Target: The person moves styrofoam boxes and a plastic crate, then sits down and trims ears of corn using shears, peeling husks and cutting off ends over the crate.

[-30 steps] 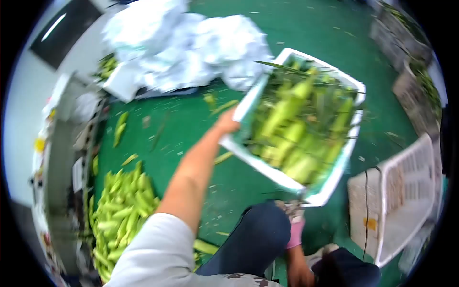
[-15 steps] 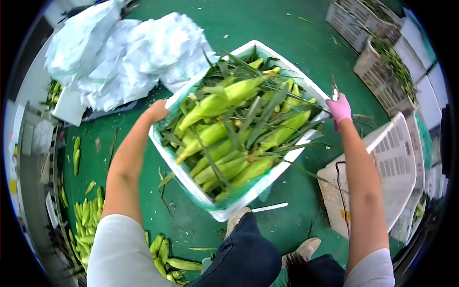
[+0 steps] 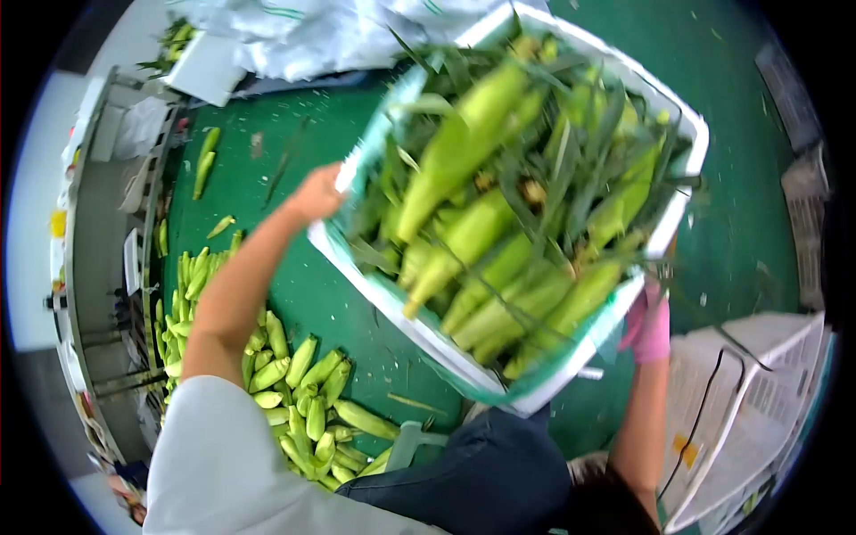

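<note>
White box [image 3: 698, 143] heaped with leafy ears of corn [image 3: 468, 134], raised above the green floor [image 3: 749, 223]: the bare left hand [image 3: 319, 194] grips its left edge near the left corner, and the pink-gloved right hand [image 3: 649, 325] grasps the opposite edge. A corn pile [image 3: 312, 419] covers the floor toward its left edge; a white crate [image 3: 776, 401] rests beyond the box's right-hand edge.

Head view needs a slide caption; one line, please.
The left hand grips a white box full of corn, a pink-gloved right hand at its other side, above a green floor.
</note>
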A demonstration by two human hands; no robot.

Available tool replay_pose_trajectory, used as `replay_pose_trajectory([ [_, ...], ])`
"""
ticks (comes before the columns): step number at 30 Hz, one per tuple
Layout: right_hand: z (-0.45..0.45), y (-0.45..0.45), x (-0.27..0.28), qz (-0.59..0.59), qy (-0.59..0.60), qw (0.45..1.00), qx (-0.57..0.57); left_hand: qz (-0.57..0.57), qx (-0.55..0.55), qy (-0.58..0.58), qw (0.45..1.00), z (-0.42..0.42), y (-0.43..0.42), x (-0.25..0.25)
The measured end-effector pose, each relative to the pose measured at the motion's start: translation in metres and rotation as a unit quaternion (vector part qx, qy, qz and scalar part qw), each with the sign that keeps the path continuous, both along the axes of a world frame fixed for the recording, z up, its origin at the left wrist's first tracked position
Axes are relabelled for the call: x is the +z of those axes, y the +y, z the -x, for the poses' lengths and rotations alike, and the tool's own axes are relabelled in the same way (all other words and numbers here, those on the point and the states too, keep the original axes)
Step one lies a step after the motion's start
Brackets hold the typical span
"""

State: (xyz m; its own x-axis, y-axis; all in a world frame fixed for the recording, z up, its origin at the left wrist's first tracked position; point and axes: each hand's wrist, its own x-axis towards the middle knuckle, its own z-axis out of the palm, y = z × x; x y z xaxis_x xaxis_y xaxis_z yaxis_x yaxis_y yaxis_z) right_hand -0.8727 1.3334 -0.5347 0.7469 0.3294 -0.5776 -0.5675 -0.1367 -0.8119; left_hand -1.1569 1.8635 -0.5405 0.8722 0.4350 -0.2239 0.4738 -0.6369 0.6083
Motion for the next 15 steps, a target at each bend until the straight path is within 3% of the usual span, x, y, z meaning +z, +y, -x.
replay_pose_trajectory([
  [4, 0.078, 0.018, -0.031, -0.062, 0.054, 0.996, 0.03, -0.014, -0.019, 0.113, 0.993, -0.033, 0.077, 0.005],
  [6, 0.118, 0.046, -0.014, -0.094, 0.143, 0.985, 0.013, 0.004, -0.085, 0.072, 0.994, -0.061, 0.139, -0.005],
  [7, 0.141, 0.065, -0.016, -0.112, 0.014, 0.993, -0.024, -0.042, -0.078, 0.03, 0.996, -0.075, 0.136, 0.003],
  [8, 0.156, 0.062, -0.03, -0.197, 0.029, 0.98, 0.027, -0.158, -0.077, 0.023, 0.984, -0.077, 0.176, -0.017],
  [9, 0.162, 0.054, -0.027, -0.186, 0.107, 0.972, 0.095, -0.203, -0.038, 0.016, 0.978, -0.075, 0.195, -0.03],
  [10, 0.176, 0.04, -0.035, -0.182, 0.122, 0.974, 0.065, -0.234, -0.014, 0.074, 0.969, -0.077, 0.185, -0.024],
  [12, 0.159, -0.006, 0.024, 0.022, 0.11, 0.993, 0.029, -0.276, -0.068, 0.007, 0.959, -0.059, 0.194, -0.032],
  [13, 0.157, -0.037, 0.03, 0.102, -0.059, 0.993, -0.013, -0.271, -0.04, 0.013, 0.962, -0.055, 0.187, -0.031],
  [14, 0.159, -0.072, 0.037, 0.186, -0.22, 0.956, -0.053, -0.232, -0.025, 0.02, 0.972, -0.053, 0.177, -0.027],
  [15, 0.144, -0.103, 0.08, 0.299, -0.311, 0.9, -0.055, -0.258, -0.003, 0.034, 0.965, -0.048, 0.16, -0.022],
])
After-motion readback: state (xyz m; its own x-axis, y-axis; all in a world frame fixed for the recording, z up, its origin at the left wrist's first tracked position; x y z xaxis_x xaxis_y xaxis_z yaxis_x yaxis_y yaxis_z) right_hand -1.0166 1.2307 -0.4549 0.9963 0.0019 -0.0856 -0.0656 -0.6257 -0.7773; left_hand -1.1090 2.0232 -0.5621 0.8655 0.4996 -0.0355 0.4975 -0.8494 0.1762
